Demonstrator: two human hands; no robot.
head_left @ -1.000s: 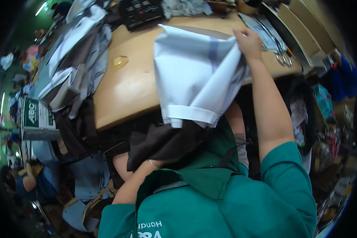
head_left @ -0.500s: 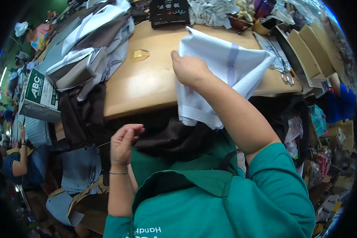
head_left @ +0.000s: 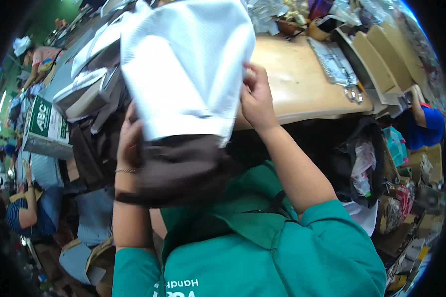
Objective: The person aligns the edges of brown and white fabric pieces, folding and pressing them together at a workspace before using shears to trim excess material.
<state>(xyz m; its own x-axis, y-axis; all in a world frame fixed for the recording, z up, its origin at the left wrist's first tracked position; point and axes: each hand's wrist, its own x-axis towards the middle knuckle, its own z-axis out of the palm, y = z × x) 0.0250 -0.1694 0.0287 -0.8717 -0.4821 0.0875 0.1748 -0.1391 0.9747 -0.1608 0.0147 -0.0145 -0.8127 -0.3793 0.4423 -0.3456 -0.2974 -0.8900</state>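
Note:
A large white cloth piece (head_left: pixel 188 64) with a brown fabric lower part (head_left: pixel 183 168) is raised in front of me over the wooden table. My left hand (head_left: pixel 129 143) grips its left side low down, the fingertips partly hidden behind it. My right hand (head_left: pixel 255 96) is at its right edge, fingers curled on the cloth. Right of that hand, a spiral notebook (head_left: pixel 327 59) and metal scissors (head_left: pixel 353 91) lie on the table (head_left: pixel 292 94).
Piled fabric (head_left: pixel 89 94) and a green-and-white box (head_left: pixel 47 126) are at left; cardboard pieces (head_left: pixel 381 59) stand at right, assorted clutter (head_left: pixel 287 20) at the back. Co-workers sit at left (head_left: pixel 25 213) and right (head_left: pixel 426 126). A dark bag (head_left: pixel 366 163) hangs below the table.
The cloth has moved leftward and up, with the brown part now lifted beneath it. My left hand rose onto its left side; my right hand moved down to its right edge.

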